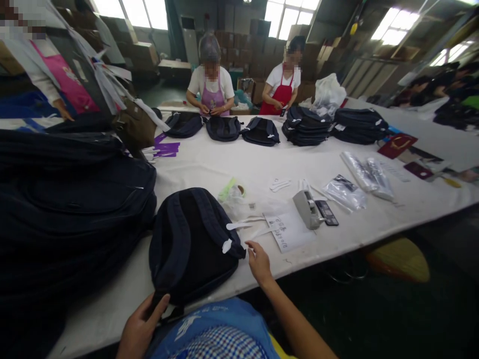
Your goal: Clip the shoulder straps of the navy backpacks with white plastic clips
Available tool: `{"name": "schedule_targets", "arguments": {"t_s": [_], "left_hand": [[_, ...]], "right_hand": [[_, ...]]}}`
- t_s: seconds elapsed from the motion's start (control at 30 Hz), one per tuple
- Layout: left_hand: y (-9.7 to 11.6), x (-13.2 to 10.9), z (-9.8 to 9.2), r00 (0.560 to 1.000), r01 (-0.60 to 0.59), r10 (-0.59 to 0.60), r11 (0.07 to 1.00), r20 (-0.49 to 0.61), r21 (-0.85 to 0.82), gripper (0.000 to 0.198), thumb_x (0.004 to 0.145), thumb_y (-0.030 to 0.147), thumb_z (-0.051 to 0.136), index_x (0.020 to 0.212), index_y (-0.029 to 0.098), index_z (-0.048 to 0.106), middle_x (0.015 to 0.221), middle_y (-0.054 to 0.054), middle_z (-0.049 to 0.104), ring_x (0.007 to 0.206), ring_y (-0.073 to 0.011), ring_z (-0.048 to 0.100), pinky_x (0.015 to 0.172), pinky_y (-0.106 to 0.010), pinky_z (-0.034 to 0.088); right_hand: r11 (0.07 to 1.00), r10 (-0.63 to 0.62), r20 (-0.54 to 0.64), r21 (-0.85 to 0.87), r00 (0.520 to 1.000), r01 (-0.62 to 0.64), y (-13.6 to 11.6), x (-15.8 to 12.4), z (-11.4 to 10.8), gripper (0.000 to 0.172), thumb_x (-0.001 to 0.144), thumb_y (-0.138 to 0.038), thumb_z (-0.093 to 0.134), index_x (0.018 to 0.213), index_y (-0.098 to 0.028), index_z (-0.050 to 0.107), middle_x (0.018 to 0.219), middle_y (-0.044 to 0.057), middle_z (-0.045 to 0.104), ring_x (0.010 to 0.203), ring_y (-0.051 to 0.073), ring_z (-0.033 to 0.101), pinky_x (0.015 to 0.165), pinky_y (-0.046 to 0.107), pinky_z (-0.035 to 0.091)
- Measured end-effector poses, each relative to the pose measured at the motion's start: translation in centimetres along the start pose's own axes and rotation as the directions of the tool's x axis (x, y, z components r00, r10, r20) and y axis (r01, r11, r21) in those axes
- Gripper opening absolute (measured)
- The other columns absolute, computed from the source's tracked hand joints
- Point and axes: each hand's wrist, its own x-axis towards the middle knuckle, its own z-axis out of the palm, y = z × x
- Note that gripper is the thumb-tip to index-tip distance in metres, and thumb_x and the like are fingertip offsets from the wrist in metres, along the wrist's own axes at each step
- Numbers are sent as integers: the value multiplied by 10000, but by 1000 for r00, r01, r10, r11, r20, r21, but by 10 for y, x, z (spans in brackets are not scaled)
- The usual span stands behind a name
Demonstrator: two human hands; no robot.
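A dark navy backpack (205,229) lies on the white-covered table with its shoulder straps facing up. My left hand (140,324) is closed around the dark strap at the backpack's lower left corner, thumb on top. Just off the right corner is my right hand (261,264), its fingers partly stretched and apart, holding nothing I can see. Beside those fingertips, a white tag (226,246) hangs on the backpack strap. White strip tags (239,226) lie just beyond it, by a sheet of paper with handwriting (286,237).
A tall heap of dark backpacks (86,199) rises at left. A grey tape dispenser (307,209), a phone-like black item (327,213), a tape roll (237,190) and clear plastic bags (344,192) lie rightward. Across the table, two aproned people work behind more backpacks (307,124).
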Motion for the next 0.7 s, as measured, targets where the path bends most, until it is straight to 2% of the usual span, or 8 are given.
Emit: {"name": "schedule_targets", "arguments": {"t_s": [0.1, 0.23, 0.33, 0.4, 0.5, 0.57, 0.63, 0.7], "left_hand": [[5, -2, 2, 1000, -8, 8, 1000, -12, 25, 588, 607, 653, 625, 952, 182, 687, 944, -64, 730, 940, -306, 650, 884, -406, 505], [9, -2, 3, 999, -30, 31, 999, -20, 36, 597, 581, 692, 604, 903, 199, 702, 934, -67, 735, 983, -316, 643, 865, -394, 520], [10, -4, 1, 997, -46, 46, 999, -53, 12, 579, 626, 685, 570, 936, 212, 696, 962, -59, 732, 1031, -300, 627, 819, -356, 541], [11, -7, -1, 996, -85, 85, 996, -29, 0, 550, 671, 644, 565, 980, 206, 688, 1013, -59, 721, 1075, -286, 605, 866, -343, 519], [14, -12, -5, 986, -157, 157, 988, 62, -9, 493, 705, 561, 598, 1024, 196, 684, 1080, -65, 699, 1089, -272, 596, 953, -349, 464], [16, -13, -6, 975, -205, 205, 979, 87, 0, 441, 718, 501, 619, 1038, 205, 685, 1111, -67, 685, 1088, -268, 595, 975, -365, 446], [18, -12, -7, 961, -270, 268, 962, 63, 33, 367, 735, 454, 622, 1005, 220, 704, 1120, -64, 679, 1092, -267, 589, 994, -376, 428], [21, -10, -7, 939, -343, 342, 937, 37, 70, 301, 752, 423, 615, 960, 233, 722, 1114, -57, 679, 1089, -264, 586, 1004, -370, 417]], "right_hand": [[999, 52, 141, 2, 989, -53, 25, 9, -17, 430, 639, -95, 606, 1030, -261, 676, 1122, 38, 647, 1069, 225, 553, 1009, 442, 375], [991, 90, 304, 63, 948, -114, 45, 13, -11, 500, 596, -111, 659, 1080, -238, 654, 1096, 62, 665, 991, 249, 594, 793, 418, 507], [994, 75, 301, 54, 951, -96, 47, 12, -8, 440, 580, -151, 699, 1015, -219, 679, 983, 65, 690, 896, 249, 614, 760, 426, 512], [998, 58, 236, -1, 970, -60, 40, 10, -9, 428, 569, -160, 717, 991, -222, 687, 963, 68, 685, 886, 255, 608, 838, 470, 479], [992, -71, 77, -102, 995, 78, 15, 4, -7, 455, 625, -182, 701, 1074, -247, 659, 1073, 86, 645, 1045, 278, 544, 1007, 499, 342], [988, -115, 126, -92, 985, 127, -11, -4, 5, 382, 714, -243, 658, 1096, -255, 650, 1085, 89, 639, 1058, 274, 536, 1004, 478, 342], [999, -47, 354, -10, 934, 53, -41, -18, 27, 293, 773, -337, 622, 1047, -247, 673, 1005, 84, 669, 946, 260, 590, 908, 450, 421], [987, 55, 623, 85, 780, -137, -70, -33, 56, 320, 788, -427, 602, 1021, -224, 682, 958, 80, 688, 884, 245, 621, 804, 406, 475]]}}
